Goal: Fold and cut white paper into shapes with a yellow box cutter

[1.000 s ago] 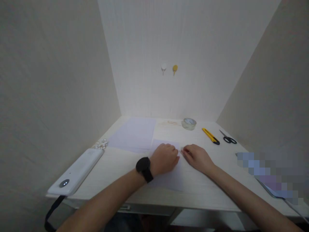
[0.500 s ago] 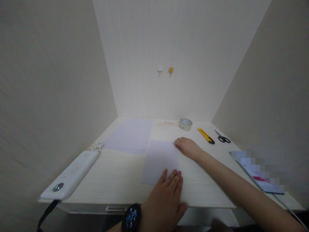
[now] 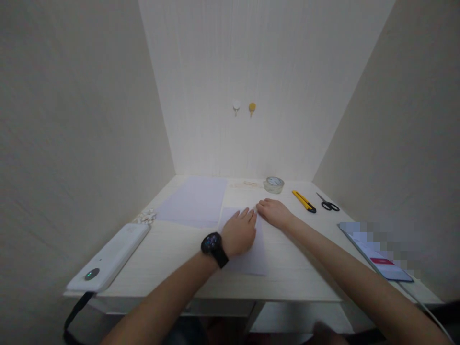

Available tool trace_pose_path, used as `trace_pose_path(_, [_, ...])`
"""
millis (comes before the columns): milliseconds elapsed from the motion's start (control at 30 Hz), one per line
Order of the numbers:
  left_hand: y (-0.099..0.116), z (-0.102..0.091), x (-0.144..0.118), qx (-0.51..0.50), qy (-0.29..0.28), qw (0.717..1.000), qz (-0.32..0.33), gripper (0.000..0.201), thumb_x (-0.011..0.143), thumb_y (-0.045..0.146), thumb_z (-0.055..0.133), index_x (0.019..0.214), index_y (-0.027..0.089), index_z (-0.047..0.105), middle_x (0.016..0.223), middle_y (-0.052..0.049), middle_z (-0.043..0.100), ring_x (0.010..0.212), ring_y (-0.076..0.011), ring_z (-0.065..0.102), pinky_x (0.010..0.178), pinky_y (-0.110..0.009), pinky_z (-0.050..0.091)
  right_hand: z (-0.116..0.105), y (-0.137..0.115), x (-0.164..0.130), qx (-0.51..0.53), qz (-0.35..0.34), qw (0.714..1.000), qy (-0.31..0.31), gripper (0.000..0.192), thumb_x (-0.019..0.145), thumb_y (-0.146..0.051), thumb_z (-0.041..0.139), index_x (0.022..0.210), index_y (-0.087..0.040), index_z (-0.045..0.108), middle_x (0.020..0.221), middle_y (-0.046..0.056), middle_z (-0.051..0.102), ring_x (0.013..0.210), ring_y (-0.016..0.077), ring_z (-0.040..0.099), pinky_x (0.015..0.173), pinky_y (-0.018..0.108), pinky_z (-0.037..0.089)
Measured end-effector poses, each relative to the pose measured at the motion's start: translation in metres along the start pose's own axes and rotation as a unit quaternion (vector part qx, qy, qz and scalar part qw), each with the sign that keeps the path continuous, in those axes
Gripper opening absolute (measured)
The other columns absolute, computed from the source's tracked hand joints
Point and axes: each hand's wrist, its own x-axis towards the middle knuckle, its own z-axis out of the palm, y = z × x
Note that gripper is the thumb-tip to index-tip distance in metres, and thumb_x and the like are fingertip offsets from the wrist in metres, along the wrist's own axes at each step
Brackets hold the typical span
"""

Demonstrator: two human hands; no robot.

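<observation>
— Where did the small pale lilac sheet of paper (image 3: 251,254) lie?

— Flat on the pale wood-grain table (image 3: 172,249), near the front edge and about midway across. Its long axis ran from the person's body toward the back wall, the far short edge pointing at the wall and the near short edge at the table's front.

— And the hands?

— The left hand (image 3: 239,232), with a black round-faced wristwatch (image 3: 212,245) on the wrist, lay palm down on the far half of the sheet, fingers stretched flat and slightly spread toward the far edge. It clasped nothing; it only pressed on the paper. The right hand (image 3: 273,213) rested at the far right corner of the sheet, fingers loosely extended, fingertips touching the paper's edge close to the left fingertips. Whether it pinched the corner I could not tell.

— What lay around them?

— A larger pale lilac sheet (image 3: 194,200) lay just beyond, its near edge touching or overlapping the small one. Further back stood a clear roll of tape (image 3: 273,184), then to the right a yellow utility knife (image 3: 304,201) and black-handled scissors (image 3: 327,205). A long white device with a round button (image 3: 109,258) lay at the left edge.
</observation>
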Motion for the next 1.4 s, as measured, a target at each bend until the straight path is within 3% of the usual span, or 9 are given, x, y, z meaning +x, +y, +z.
trace_pose_path(67, [-0.018,0.007,0.023,0.005,-0.002,1.0,-0.007,0.053,0.098,0.025,0.028,0.144,0.001,0.04,0.15,-0.019,0.041,0.142,-0.0314,0.033,0.116,-0.05,0.027,0.001,0.0,0.001,0.003,0.0,1.0,0.002,0.023,0.1,-0.022,0.042,0.103,-0.012,0.063,0.101,0.012,0.067,0.093,0.021,0.059,0.077,0.028,0.041])
trace_pose_path(133, [-0.031,0.019,0.036,-0.015,-0.011,0.999,-0.033,0.052,0.099,0.029,0.026,0.147,0.01,0.039,0.153,-0.013,0.04,0.142,-0.0312,0.034,0.114,-0.052,0.029,0.002,0.001,0.001,0.003,0.001,1.0,0.006,0.025,0.1,-0.024,0.041,0.105,-0.013,0.063,0.101,0.012,0.067,0.092,0.0206,0.059,0.077,0.029,0.041])
trace_pose_path(200, [-0.038,0.031,0.04,-0.031,-0.019,0.999,-0.034,0.051,0.1,0.034,0.026,0.148,0.021,0.039,0.154,-0.007,0.039,0.142,-0.031,0.034,0.113,-0.055,0.028,0.004,0.003,0.0,-0.001,-0.002,1.0,0.011,0.026,0.101,-0.025,0.04,0.104,-0.013,0.063,0.1,0.011,0.067,0.091,0.0204,0.059,0.076,0.029,0.041])
trace_pose_path(300, [-0.04,0.041,0.036,-0.032,-0.004,0.999,-0.032,0.05,0.101,0.037,0.026,0.148,0.027,0.04,0.155,-0.004,0.038,0.144,-0.0303,0.031,0.115,-0.057,0.024,0.005,0.003,-0.005,-0.001,-0.02,1.0,0.013,0.026,0.101,-0.025,0.04,0.101,-0.014,0.063,0.098,0.01,0.066,0.089,0.0197,0.058,0.075,0.03,0.041])
trace_pose_path(700, [-0.037,0.042,0.035,-0.034,-0.004,0.999,-0.036,0.051,0.101,0.037,0.024,0.148,0.025,0.04,0.156,-0.004,0.035,0.144,-0.0316,0.029,0.116,-0.057,0.022,-0.01,-0.03,-0.056,-0.009,-0.181,0.982,0.049,0.015,0.098,-0.02,0.047,0.091,-0.017,0.06,0.086,0.005,0.064,0.081,0.0194,0.054,0.072,0.032,0.039])
trace_pose_path(1200, [-0.035,0.04,0.035,-0.03,-0.01,0.999,-0.042,0.052,0.101,0.036,0.024,0.148,0.023,0.04,0.157,-0.002,0.035,0.144,-0.0325,0.029,0.117,-0.057,0.021,-0.036,-0.095,-0.115,0.073,-0.296,0.944,0.128,0.017,0.097,-0.021,0.051,0.08,-0.02,0.055,0.072,0.002,0.059,0.07,0.0176,0.049,0.06,0.033,0.031])
trace_pose_path(1300, [-0.034,0.038,0.035,-0.034,-0.001,0.998,-0.047,0.052,0.1,0.036,0.025,0.147,0.022,0.042,0.155,-0.002,0.037,0.144,-0.0318,0.03,0.116,-0.057,0.023,-0.033,-0.098,-0.12,0.164,-0.254,0.946,0.119,0.017,0.095,-0.019,0.051,0.079,-0.02,0.055,0.072,0.002,0.06,0.068,0.0166,0.051,0.061,0.032,0.036])
trace_pose_path(1367, [-0.033,0.037,0.035,-0.034,0.005,0.998,-0.054,0.051,0.1,0.035,0.028,0.146,0.019,0.043,0.154,-0.004,0.04,0.143,-0.0306,0.032,0.116,-0.055,0.024,-0.03,-0.094,-0.115,0.294,-0.134,0.936,0.138,0.016,0.095,-0.02,0.05,0.081,-0.019,0.057,0.079,0.004,0.064,0.073,0.016,0.056,0.067,0.03,0.042])
trace_pose_path(1400, [-0.032,0.036,0.035,-0.032,0.008,0.998,-0.057,0.051,0.099,0.034,0.03,0.145,0.017,0.044,0.153,-0.005,0.042,0.142,-0.0301,0.034,0.116,-0.054,0.026,-0.029,-0.09,-0.109,0.373,-0.048,0.913,0.158,0.015,0.095,-0.023,0.049,0.084,-0.019,0.059,0.086,0.005,0.067,0.079,0.0163,0.059,0.072,0.03,0.046])
